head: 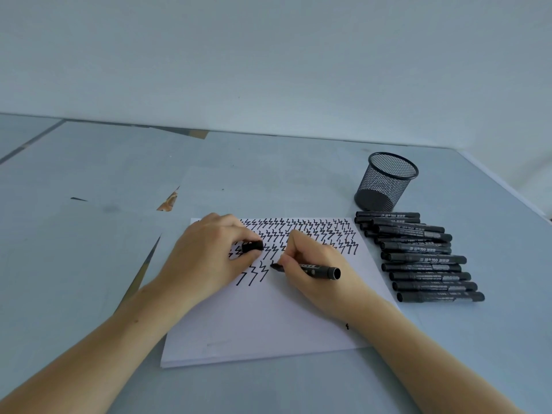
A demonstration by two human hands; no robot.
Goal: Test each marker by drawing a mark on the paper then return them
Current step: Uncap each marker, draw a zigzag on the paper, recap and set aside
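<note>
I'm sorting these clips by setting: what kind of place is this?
Probably a desk or plain work table against a bare wall: a black mesh pen cup, a pile of black markers and a sheet of paper full of test marks.

One mesh cup point(385, 182), one paper point(268, 321), two hands point(209, 258).

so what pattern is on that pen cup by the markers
Black wire mesh pen cup, a fine see-through grid, shown best in the head view.

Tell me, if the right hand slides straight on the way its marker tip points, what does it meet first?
Probably the zigzag marks, then the left hand holding the cap. The right hand aims its marker leftward along the paper.
</note>
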